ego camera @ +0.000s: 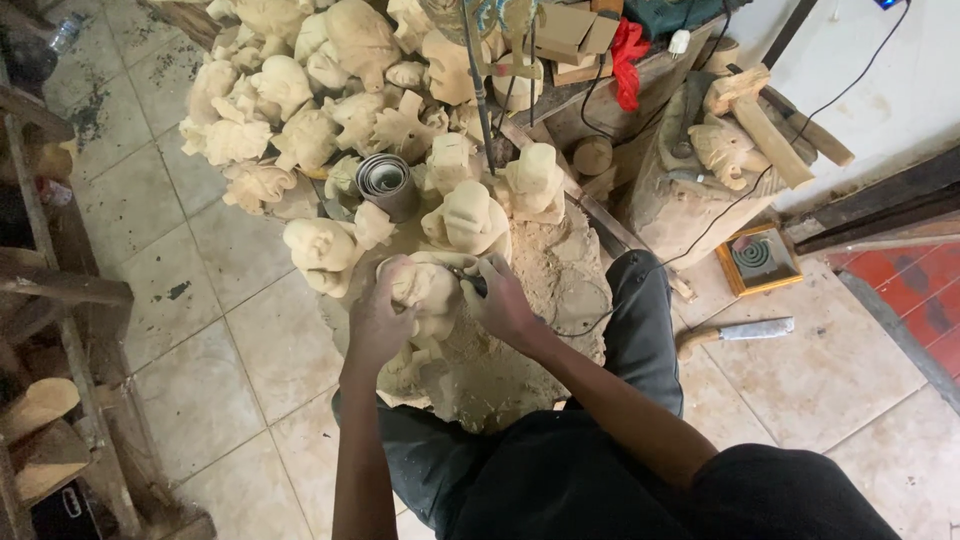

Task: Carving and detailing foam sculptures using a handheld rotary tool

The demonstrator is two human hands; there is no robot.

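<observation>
Dozens of pale wooden carvings (300,120) heaped far left of your work spot, rough-shaped, sitting on the tile floor (230,330). Wooden racks (50,300) run down the far-left edge.

Your left hand (378,320) has its fingers wrapped round the left side of the carving in hand (425,290), bracing it on the sawdust-covered mound (530,330) between your knees. Roll of sandpaper (385,183) stands just beyond it, upright.

Your right hand (500,300) is curled tight on a small dark tool (472,283), tip against the top right of the carving. Can't tell the tool type, it's mostly hidden by fingers.

Progress, judging by looks: the piece already has its overall rounded form, so you're past roughing and into surface or detail work. Fine features don't read at this size, so how much is left is unclear.

Right side: carved stump (700,170) with a wooden mallet (770,120) on it, a small yellow-framed box (762,258) on the floor, and a big knife (740,330) lying flat near your right leg, well apart from either hand.
</observation>
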